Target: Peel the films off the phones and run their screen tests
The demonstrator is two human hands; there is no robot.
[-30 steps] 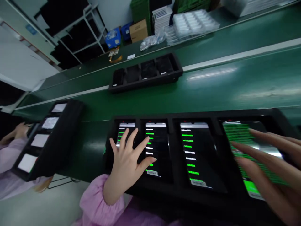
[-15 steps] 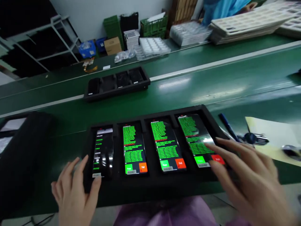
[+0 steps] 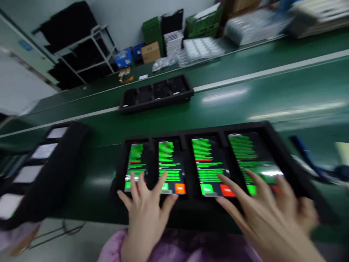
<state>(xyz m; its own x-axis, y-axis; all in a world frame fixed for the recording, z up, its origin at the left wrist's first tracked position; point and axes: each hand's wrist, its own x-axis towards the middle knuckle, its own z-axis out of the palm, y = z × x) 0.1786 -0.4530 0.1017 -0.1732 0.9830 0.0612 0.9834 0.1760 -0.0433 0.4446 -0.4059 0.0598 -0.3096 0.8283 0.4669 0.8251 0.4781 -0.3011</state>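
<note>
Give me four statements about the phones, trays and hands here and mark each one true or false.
1. The near tray holds four lit phones. True.
2. The left hand rests on the far tray. False: it lies spread over the two leftmost phones of the near tray.
3. The right hand grips a pen. False: its fingers are spread over the right-hand phones.
4. The far tray's phones are dark. True.
</note>
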